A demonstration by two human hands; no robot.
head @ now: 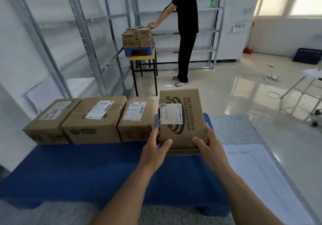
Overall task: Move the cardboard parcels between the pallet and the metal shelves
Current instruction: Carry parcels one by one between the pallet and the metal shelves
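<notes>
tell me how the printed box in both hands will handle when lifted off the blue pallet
Printed box probably stays stiff: its cardboard faces look flat under the left hand and right hand. Likely light, since thumbs and fingertips alone hold it. Smooth sides might slip.

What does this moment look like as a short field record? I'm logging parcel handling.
held item: brown cardboard parcel with white label, gripped at its near corners
left hand: grips parcel
right hand: grips parcel
pallet: blue plastic pallet under the parcels
row: three brown cardboard boxes side by side on the pallet
shelves: grey metal shelves, behind
</notes>
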